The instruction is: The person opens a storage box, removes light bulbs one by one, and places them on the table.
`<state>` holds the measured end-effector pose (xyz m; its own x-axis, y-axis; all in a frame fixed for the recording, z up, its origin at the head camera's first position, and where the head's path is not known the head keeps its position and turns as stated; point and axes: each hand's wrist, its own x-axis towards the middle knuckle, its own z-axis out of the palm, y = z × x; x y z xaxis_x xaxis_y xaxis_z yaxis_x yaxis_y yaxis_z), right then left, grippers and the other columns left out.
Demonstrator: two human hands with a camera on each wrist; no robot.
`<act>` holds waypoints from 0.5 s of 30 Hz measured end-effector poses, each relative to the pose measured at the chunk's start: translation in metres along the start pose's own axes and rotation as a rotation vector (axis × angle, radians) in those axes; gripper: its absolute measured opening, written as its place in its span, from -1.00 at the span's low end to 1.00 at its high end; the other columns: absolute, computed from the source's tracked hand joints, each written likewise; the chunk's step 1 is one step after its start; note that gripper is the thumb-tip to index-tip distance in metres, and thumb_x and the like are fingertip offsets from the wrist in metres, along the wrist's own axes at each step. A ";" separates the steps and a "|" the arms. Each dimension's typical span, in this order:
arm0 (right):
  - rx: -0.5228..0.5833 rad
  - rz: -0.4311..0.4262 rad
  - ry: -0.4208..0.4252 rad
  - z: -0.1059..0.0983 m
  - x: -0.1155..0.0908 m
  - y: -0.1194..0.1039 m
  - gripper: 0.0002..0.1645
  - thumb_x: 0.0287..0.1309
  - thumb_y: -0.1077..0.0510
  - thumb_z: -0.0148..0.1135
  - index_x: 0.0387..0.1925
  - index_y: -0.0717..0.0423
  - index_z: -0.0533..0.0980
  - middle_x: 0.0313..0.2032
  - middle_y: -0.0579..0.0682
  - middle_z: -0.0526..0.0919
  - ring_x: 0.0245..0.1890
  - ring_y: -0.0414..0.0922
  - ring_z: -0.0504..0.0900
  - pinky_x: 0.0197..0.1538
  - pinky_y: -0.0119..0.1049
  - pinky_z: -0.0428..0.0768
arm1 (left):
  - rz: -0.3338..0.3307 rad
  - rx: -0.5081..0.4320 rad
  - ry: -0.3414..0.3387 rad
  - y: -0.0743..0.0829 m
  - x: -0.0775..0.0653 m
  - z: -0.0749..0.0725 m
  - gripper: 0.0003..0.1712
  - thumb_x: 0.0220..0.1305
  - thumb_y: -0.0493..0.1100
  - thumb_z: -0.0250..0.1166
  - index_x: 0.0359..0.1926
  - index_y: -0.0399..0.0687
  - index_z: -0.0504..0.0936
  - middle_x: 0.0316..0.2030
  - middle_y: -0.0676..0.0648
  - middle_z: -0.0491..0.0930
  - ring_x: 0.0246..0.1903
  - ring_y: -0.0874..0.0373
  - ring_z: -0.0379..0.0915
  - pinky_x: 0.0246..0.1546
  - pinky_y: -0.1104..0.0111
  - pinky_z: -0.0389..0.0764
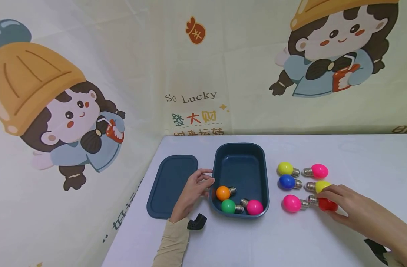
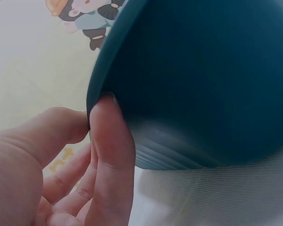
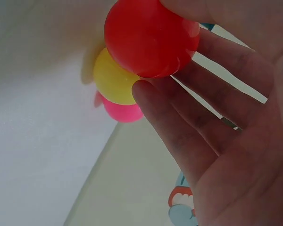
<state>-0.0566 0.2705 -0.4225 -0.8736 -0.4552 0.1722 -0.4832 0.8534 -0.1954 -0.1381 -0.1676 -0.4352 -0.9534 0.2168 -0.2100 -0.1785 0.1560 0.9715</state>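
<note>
My left hand (image 1: 197, 187) pinches the left wall of a dark blue box (image 1: 266, 174), thumb (image 2: 68, 125) on one side of the rim and a finger on the other. Three light bulbs lie at the near end inside: an orange bulb (image 1: 222, 193), a green bulb (image 1: 228, 206) and a pink bulb (image 1: 255, 207). To the right of the box, my right hand (image 1: 353, 204) holds a red bulb (image 3: 148, 37) between thumb and fingers, its metal base pointing left. Just beyond it lies a yellow bulb (image 3: 113, 77), partly hidden by the fingers in the head view.
Two columns of bulbs stand right of the box, among them another yellow bulb (image 1: 285, 168), a blue bulb (image 1: 287, 182), and pink bulbs at the near left (image 1: 291, 203) and far right. A dark blue lid (image 1: 171, 185) lies left of the box. A patterned cloth hangs behind the white table.
</note>
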 end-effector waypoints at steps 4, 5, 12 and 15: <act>0.006 0.049 -0.071 -0.001 0.002 0.000 -0.38 -0.48 0.15 0.73 -0.21 0.02 0.65 -0.19 0.00 0.63 -0.18 0.01 0.60 -0.32 -0.14 0.71 | -0.002 0.003 0.006 0.001 -0.001 0.000 -0.47 0.31 -0.12 0.36 0.25 -0.14 0.48 -0.20 -0.09 0.57 -0.41 0.17 0.45 -0.46 0.39 0.60; 0.004 0.054 -0.081 -0.001 0.002 0.001 -0.38 -0.49 0.15 0.73 -0.21 0.02 0.65 -0.19 0.00 0.63 -0.18 0.02 0.60 -0.32 -0.14 0.71 | -0.003 0.003 0.007 0.001 -0.001 0.000 -0.47 0.31 -0.13 0.36 0.24 -0.14 0.48 -0.20 -0.09 0.57 -0.41 0.17 0.45 -0.46 0.39 0.60; -0.009 0.051 -0.084 0.003 0.001 0.005 -0.35 -0.51 0.19 0.73 -0.19 0.05 0.66 -0.19 0.03 0.64 -0.17 0.04 0.60 -0.33 -0.13 0.71 | -0.005 0.003 0.014 0.002 0.000 0.001 -0.48 0.31 -0.13 0.35 0.25 -0.12 0.48 -0.20 -0.08 0.57 -0.42 0.15 0.45 -0.46 0.37 0.61; -0.014 0.040 -0.072 0.003 0.001 0.007 -0.34 -0.52 0.21 0.73 -0.18 0.06 0.66 -0.20 0.03 0.64 -0.18 0.04 0.60 -0.34 -0.13 0.71 | -0.005 0.003 0.014 0.002 0.000 0.001 -0.48 0.32 -0.13 0.35 0.25 -0.12 0.48 -0.19 -0.09 0.57 -0.42 0.15 0.45 -0.46 0.37 0.61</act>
<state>-0.0612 0.2754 -0.4271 -0.8942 -0.4375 0.0950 -0.4477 0.8744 -0.1869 -0.1386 -0.1662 -0.4333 -0.9557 0.2027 -0.2133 -0.1826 0.1599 0.9701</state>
